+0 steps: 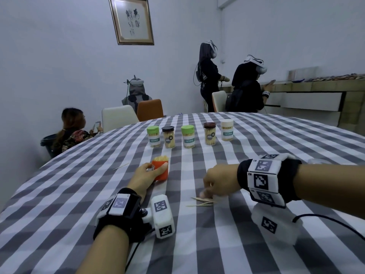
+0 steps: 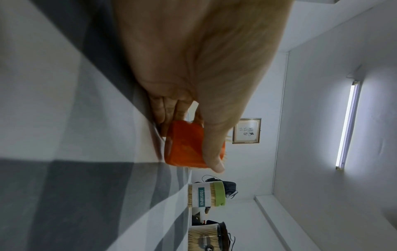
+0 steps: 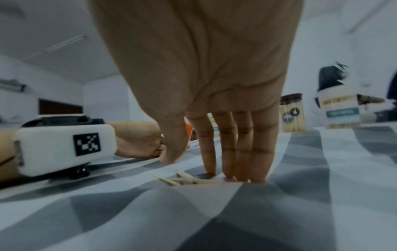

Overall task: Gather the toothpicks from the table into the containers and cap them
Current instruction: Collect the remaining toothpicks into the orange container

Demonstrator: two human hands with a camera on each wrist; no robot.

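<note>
My left hand (image 1: pixel 147 175) grips an orange container (image 1: pixel 162 172) standing on the checked tablecloth (image 1: pixel 197 244), uncapped and full of toothpicks. In the left wrist view the thumb and fingers wrap the orange container (image 2: pixel 184 149). My right hand (image 1: pixel 215 181) reaches down with straight fingers onto the cloth beside a small pile of loose toothpicks (image 1: pixel 203 201). The right wrist view shows the fingertips (image 3: pixel 236 176) touching the cloth right behind the loose toothpicks (image 3: pixel 178 180). One more stray toothpick (image 1: pixel 120 166) lies to the left of the orange container.
A row of several capped toothpick jars (image 1: pixel 188 136) stands farther back on the table, with green, dark and white lids. Chairs (image 1: pixel 118 117) sit at the far edge. Other people are in the room behind, near a counter (image 1: pixel 308 95).
</note>
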